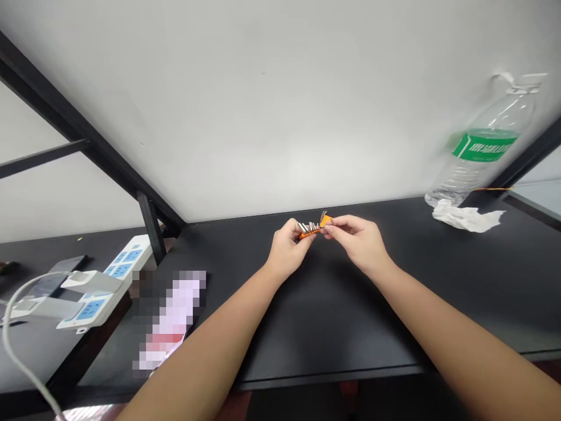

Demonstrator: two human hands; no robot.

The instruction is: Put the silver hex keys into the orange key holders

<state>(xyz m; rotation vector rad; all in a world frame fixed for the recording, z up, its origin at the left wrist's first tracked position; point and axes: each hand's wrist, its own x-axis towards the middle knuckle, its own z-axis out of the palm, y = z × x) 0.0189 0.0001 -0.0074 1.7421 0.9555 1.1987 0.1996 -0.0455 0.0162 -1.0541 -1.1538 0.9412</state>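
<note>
Two bare forearms reach in from the bottom edge and meet over the middle of the black worktop (333,316). The left hand (287,251) is closed on the left end of a small orange bit holder (312,228), its fingers curled under it and the thumb on top. The right hand (357,240) pinches the holder's right end between thumb and fingertips, so both hands are clamped on the same piece. The holder is lifted just above the worktop, near its back edge, and tilts slightly up to the right. A row of short silvery bits stands up from it; how many there are is too small to tell.

To the left, a white power strip (105,286) with blue sockets lies across the gap by a black frame post (151,234), and a white cable (21,351) loops down from it. A blurred pink and white patch (173,318) lies near the left forearm. At the far right a clear plastic bottle (482,152) with a green label leans against the white wall (280,105), with a crumpled white tissue (464,216) just beside its base.
</note>
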